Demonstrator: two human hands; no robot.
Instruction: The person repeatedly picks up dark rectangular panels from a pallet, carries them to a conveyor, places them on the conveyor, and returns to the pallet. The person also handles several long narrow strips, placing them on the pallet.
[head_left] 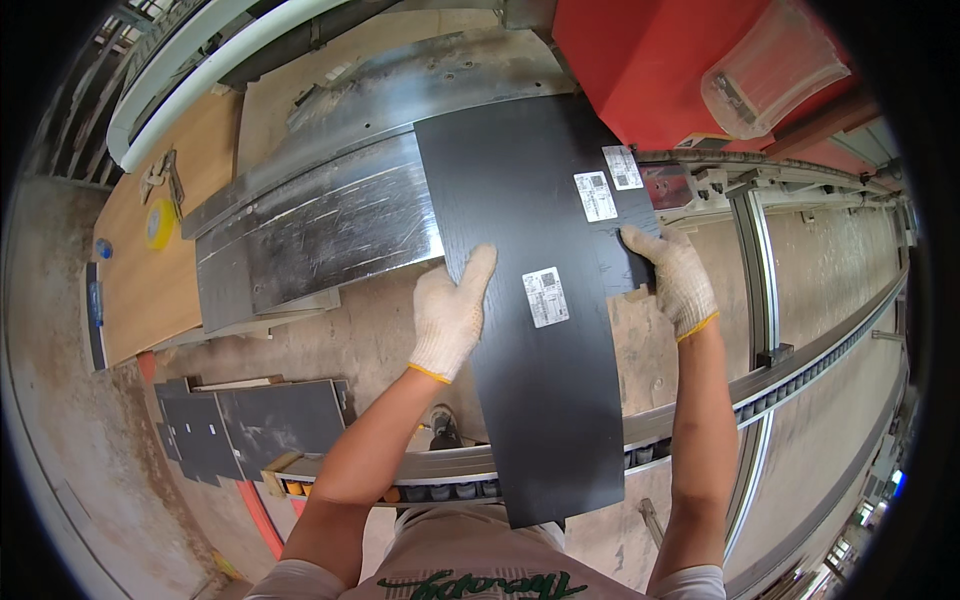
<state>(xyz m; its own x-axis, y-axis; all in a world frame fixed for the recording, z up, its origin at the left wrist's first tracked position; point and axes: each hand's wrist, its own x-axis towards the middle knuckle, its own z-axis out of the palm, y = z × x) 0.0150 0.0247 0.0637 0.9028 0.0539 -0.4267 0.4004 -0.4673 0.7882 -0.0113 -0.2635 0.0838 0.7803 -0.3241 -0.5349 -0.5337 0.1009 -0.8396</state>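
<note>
Both forearms reach up from below, the hands apart. The left hand (450, 312) grips the near-left edge of a long dark panel (545, 400), thumb on top; the panel lies between the hands and runs back toward the torso. The right hand (682, 278) is closed on the edge of a shorter dark panel (622, 240) just beside the long one; the overlap hides how they meet. Fingers beneath are hidden. Beyond the right hand, a clear plastic container (775, 75) sits against a red housing (640, 60); its contents are hard to make out.
</note>
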